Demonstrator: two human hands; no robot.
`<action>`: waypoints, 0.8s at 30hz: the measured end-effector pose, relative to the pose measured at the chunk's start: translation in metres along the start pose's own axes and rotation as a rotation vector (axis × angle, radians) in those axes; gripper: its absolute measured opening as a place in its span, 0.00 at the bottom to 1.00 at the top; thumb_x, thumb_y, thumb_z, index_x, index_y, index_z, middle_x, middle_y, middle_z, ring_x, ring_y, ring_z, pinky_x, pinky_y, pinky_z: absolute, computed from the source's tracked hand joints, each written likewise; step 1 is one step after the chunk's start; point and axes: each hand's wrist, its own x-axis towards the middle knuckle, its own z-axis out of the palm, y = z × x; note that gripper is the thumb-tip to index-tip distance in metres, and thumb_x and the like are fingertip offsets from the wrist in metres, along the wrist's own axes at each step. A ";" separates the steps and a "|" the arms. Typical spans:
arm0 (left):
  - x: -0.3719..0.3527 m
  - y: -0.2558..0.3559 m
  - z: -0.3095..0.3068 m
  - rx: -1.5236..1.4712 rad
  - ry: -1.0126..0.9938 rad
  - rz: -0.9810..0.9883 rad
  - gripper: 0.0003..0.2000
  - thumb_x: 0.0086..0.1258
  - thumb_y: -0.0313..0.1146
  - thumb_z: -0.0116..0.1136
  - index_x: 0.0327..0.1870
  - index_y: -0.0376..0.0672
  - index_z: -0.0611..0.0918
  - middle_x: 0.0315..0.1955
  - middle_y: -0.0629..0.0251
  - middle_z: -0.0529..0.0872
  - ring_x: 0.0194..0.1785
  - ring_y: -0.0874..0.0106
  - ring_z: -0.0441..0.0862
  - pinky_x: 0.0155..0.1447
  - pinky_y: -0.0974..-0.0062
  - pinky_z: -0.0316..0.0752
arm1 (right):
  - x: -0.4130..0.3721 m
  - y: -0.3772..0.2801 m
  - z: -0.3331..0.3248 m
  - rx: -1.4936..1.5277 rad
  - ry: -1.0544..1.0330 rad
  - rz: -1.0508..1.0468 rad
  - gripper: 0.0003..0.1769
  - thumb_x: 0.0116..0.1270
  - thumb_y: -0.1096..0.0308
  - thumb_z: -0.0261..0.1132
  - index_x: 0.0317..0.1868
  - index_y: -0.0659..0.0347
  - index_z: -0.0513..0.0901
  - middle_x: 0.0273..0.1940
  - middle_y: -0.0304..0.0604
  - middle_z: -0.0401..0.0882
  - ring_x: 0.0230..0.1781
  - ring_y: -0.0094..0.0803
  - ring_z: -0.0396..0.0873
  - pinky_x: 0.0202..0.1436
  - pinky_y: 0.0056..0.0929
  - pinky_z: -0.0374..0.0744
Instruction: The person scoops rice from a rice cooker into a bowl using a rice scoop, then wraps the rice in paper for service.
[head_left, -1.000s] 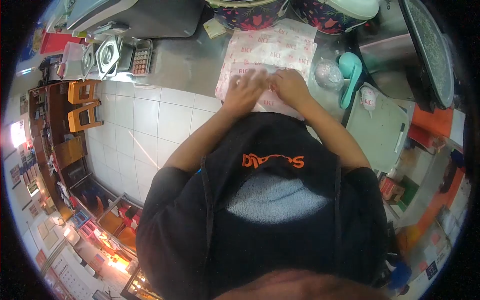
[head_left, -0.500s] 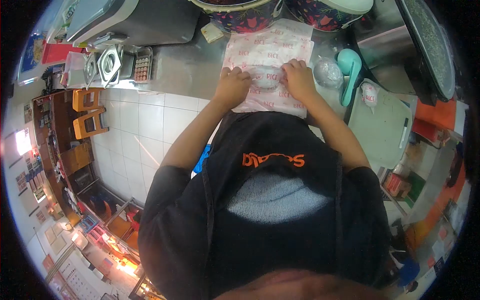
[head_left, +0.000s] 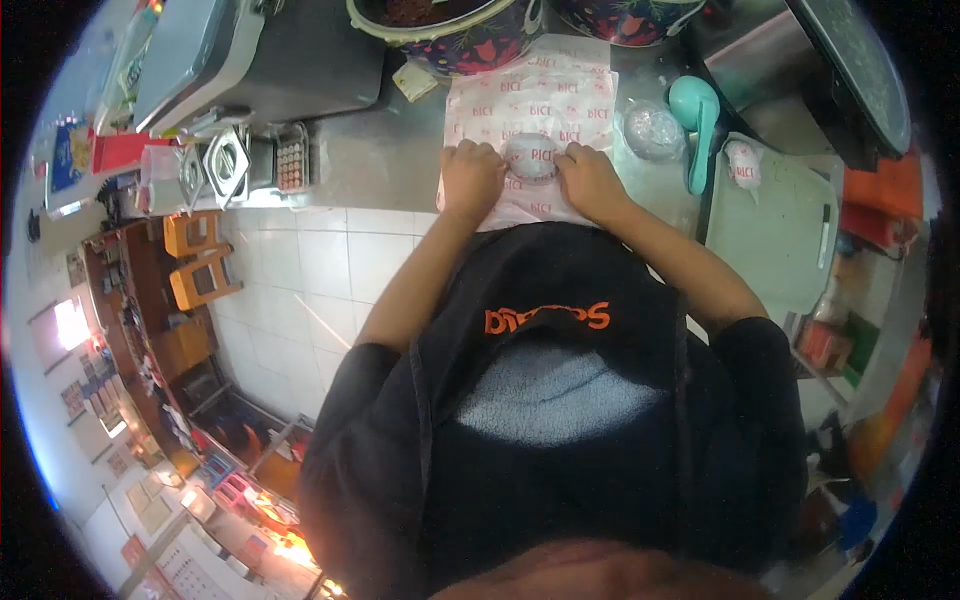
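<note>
Two hands, left [head_left: 472, 178] and right [head_left: 590, 182], pinch a wrapped bundle's [head_left: 534, 155] opposite sides, fingers curled, the bundle resting on printed paper [head_left: 490, 104] atop the metal counter [head_left: 370, 155].

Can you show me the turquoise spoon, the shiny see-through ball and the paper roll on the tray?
turquoise spoon [head_left: 704, 140]: head view, handle
see-through ball [head_left: 654, 131]: head view, middle
paper roll [head_left: 743, 165]: head view, printed side

Bundle [head_left: 533, 156] was roundish, covered in thin white paper w/ red print, sitting approx. mid-stack, its sides drawn in. Paper sheets [head_left: 530, 105] under it, same white w/ red print, lay flat but a bit misaligned on the metal counter [head_left: 375, 160].
</note>
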 end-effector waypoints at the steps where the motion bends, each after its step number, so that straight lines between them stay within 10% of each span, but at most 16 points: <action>1: -0.004 0.007 0.004 0.121 0.147 0.073 0.06 0.63 0.38 0.63 0.33 0.48 0.86 0.41 0.69 0.81 0.48 0.63 0.77 0.55 0.59 0.65 | 0.003 0.001 -0.002 0.107 -0.033 0.089 0.10 0.58 0.71 0.62 0.41 0.62 0.81 0.39 0.49 0.76 0.38 0.49 0.79 0.43 0.47 0.76; 4: -0.012 0.018 0.001 0.214 0.338 0.196 0.08 0.68 0.36 0.56 0.32 0.46 0.86 0.35 0.68 0.79 0.42 0.63 0.77 0.51 0.57 0.66 | 0.012 0.003 0.003 0.196 -0.046 0.252 0.09 0.60 0.71 0.60 0.40 0.64 0.81 0.40 0.52 0.77 0.38 0.52 0.80 0.44 0.46 0.79; 9: 0.022 -0.006 -0.017 0.057 -0.247 -0.077 0.12 0.59 0.41 0.66 0.40 0.47 0.84 0.48 0.67 0.79 0.56 0.60 0.73 0.56 0.53 0.68 | 0.029 0.001 0.014 0.179 0.009 0.467 0.07 0.62 0.71 0.58 0.38 0.64 0.81 0.38 0.55 0.79 0.37 0.53 0.81 0.44 0.46 0.80; 14: 0.040 -0.012 -0.011 0.105 0.118 0.111 0.27 0.52 0.30 0.72 0.55 0.46 0.75 0.42 0.56 0.80 0.50 0.57 0.79 0.57 0.55 0.71 | 0.039 -0.002 0.006 0.158 -0.085 0.243 0.08 0.65 0.71 0.57 0.43 0.63 0.77 0.36 0.58 0.81 0.40 0.56 0.80 0.46 0.51 0.77; 17: 0.031 -0.012 -0.019 -1.019 -0.362 0.042 0.26 0.55 0.20 0.68 0.55 0.41 0.72 0.45 0.55 0.80 0.55 0.66 0.78 0.56 0.66 0.73 | 0.046 0.004 -0.024 0.547 -0.096 0.286 0.10 0.68 0.73 0.55 0.48 0.62 0.73 0.37 0.57 0.80 0.39 0.56 0.79 0.44 0.46 0.76; 21: -0.003 0.047 -0.113 -1.151 -0.496 -0.049 0.26 0.58 0.19 0.65 0.57 0.40 0.69 0.51 0.59 0.77 0.60 0.69 0.74 0.60 0.72 0.72 | 0.050 -0.006 -0.111 0.918 -0.238 0.128 0.09 0.70 0.73 0.54 0.49 0.61 0.72 0.41 0.48 0.78 0.43 0.36 0.77 0.49 0.35 0.74; 24: -0.018 0.076 -0.148 -0.739 -0.021 0.434 0.28 0.56 0.23 0.69 0.58 0.39 0.69 0.53 0.57 0.79 0.59 0.68 0.77 0.64 0.68 0.71 | 0.052 -0.024 -0.146 1.085 -0.363 -0.060 0.13 0.72 0.70 0.56 0.55 0.61 0.72 0.45 0.43 0.79 0.47 0.29 0.76 0.52 0.33 0.75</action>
